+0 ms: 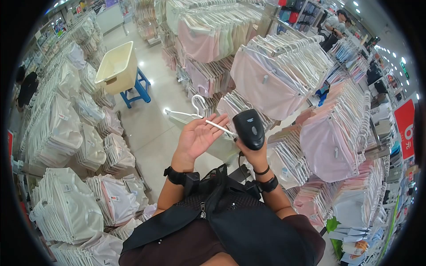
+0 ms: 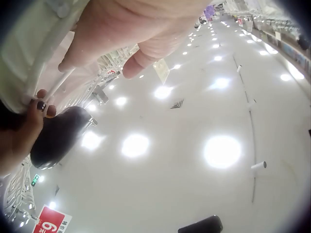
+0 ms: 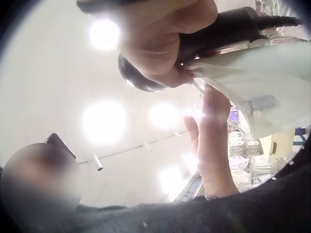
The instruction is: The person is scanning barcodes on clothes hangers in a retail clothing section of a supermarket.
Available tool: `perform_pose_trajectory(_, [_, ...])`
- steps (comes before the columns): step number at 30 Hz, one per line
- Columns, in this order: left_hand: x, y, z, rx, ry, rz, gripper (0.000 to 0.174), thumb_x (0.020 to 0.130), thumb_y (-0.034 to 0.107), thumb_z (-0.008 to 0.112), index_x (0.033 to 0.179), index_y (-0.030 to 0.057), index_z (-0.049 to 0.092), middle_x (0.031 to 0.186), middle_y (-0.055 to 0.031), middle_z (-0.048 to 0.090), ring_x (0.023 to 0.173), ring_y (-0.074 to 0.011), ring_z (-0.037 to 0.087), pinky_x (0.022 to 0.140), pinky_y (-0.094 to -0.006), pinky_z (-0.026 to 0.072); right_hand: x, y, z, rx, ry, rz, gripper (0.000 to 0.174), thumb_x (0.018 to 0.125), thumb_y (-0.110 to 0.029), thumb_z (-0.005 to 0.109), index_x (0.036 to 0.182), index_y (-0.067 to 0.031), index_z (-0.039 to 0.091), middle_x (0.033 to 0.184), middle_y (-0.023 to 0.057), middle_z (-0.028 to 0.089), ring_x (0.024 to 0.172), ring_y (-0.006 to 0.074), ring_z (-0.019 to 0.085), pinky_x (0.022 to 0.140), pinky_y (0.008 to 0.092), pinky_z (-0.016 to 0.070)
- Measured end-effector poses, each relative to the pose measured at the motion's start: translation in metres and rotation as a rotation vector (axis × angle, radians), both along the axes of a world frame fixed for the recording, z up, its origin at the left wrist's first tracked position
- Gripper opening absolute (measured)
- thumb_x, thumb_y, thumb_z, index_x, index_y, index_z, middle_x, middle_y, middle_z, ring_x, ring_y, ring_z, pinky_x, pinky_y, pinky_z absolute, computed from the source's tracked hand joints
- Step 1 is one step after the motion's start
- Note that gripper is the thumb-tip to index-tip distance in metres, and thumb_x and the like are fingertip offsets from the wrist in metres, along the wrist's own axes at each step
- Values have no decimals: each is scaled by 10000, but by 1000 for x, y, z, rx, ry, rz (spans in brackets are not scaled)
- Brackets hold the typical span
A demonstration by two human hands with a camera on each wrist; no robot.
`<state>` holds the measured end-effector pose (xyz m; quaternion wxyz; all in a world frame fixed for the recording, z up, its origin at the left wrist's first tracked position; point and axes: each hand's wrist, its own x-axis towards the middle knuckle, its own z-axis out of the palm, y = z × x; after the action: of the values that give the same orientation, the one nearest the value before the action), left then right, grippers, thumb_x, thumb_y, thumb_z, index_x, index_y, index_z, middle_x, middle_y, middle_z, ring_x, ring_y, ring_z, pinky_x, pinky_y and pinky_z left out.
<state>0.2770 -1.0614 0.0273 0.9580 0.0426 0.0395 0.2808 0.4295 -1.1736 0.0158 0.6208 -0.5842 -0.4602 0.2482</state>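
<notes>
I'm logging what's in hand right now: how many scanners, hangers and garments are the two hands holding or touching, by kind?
Black barcode scanner: 1
White hanger: 1
Pale garment on that hanger: 1
Total: 3

At frame centre, the left hand sits just left of the scanner, which the right hand grips from below. A hanger lies across the left fingertips. Clothes racks line both sides, with the floor between them. At upper left, a tub sits on a stool.

Head camera looks down; wrist cameras look up, sharing the scanner.
</notes>
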Motion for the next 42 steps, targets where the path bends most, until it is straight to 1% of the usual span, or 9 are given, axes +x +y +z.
perform_pose_trajectory(11, [-19, 0, 19, 163, -73, 105, 593, 791, 128, 479, 1280, -78, 214, 1359, -265, 180, 1286, -352, 173, 1067, -422, 172, 47, 4, -1, 145, 543, -107, 319, 699, 78, 535, 1009, 3, 518, 889, 76, 544, 776, 172, 553, 718, 282, 450])
perform_pose_trajectory(25, [-45, 2, 26, 343, -31, 175, 548, 812, 146, 445, 1294, -33, 253, 1370, -251, 186, 1285, -336, 199, 1061, -417, 190, 108, 48, 39, 556, 335, -385, 366, 674, 105, 584, 1019, -3, 525, 894, 57, 551, 795, 169, 557, 752, 289, 464])
perform_pose_trajectory(31, [-55, 5, 26, 364, -54, 220, 568, 811, 142, 452, 1307, -41, 242, 1397, -248, 96, 1313, -332, 100, 1067, -424, 143, 125, 64, 44, 614, 177, -406, 319, 676, 98, 605, 976, -2, 563, 902, 42, 574, 818, 136, 548, 757, 260, 450])
perform_pose_trajectory(34, [-58, 8, 26, 364, -57, 232, 561, 813, 141, 449, 1304, -42, 248, 1398, -247, 95, 1314, -333, 95, 1067, -424, 140, 131, 66, 45, 658, 144, -459, 342, 677, 86, 620, 1000, 3, 543, 887, 43, 575, 768, 104, 536, 681, 232, 436])
perform_pose_trajectory(36, [-59, 10, 26, 364, -62, 241, 560, 813, 140, 450, 1303, -42, 250, 1398, -247, 94, 1314, -335, 92, 1068, -424, 137, 135, 63, 44, 693, 76, -496, 447, 685, 88, 604, 1108, -6, 492, 927, 44, 572, 812, 132, 540, 779, 258, 428])
perform_pose_trajectory(39, [-58, 13, 24, 362, -60, 242, 559, 813, 140, 453, 1302, -43, 253, 1399, -246, 93, 1314, -337, 92, 1067, -427, 137, 144, 53, 40, 620, -78, -571, 561, 685, 76, 607, 1202, 1, 401, 922, 51, 575, 791, 131, 545, 775, 269, 430])
perform_pose_trajectory(40, [-57, 14, 25, 362, -60, 240, 559, 813, 140, 453, 1302, -43, 253, 1399, -246, 93, 1314, -337, 92, 1067, -427, 137, 145, 48, 39, 530, -38, -551, 671, 680, 51, 614, 1278, 10, 311, 1142, 121, 505, 1055, 198, 468, 941, 328, 325])
perform_pose_trajectory(41, [-56, 14, 25, 360, -66, 235, 557, 813, 139, 453, 1301, -43, 254, 1398, -246, 95, 1313, -337, 93, 1067, -428, 138, 143, 43, 39, 530, -39, -553, 671, 680, 51, 614, 1278, 10, 311, 1142, 121, 505, 1055, 198, 468, 941, 328, 325])
perform_pose_trajectory(42, [-54, 15, 25, 358, -72, 230, 555, 813, 138, 453, 1300, -44, 256, 1398, -246, 97, 1313, -337, 93, 1067, -428, 139, 134, 39, 46, 505, -123, -590, 708, 678, 31, 618, 1299, 11, 279, 1260, 139, 375, 1175, 212, 307, 995, 347, 199])
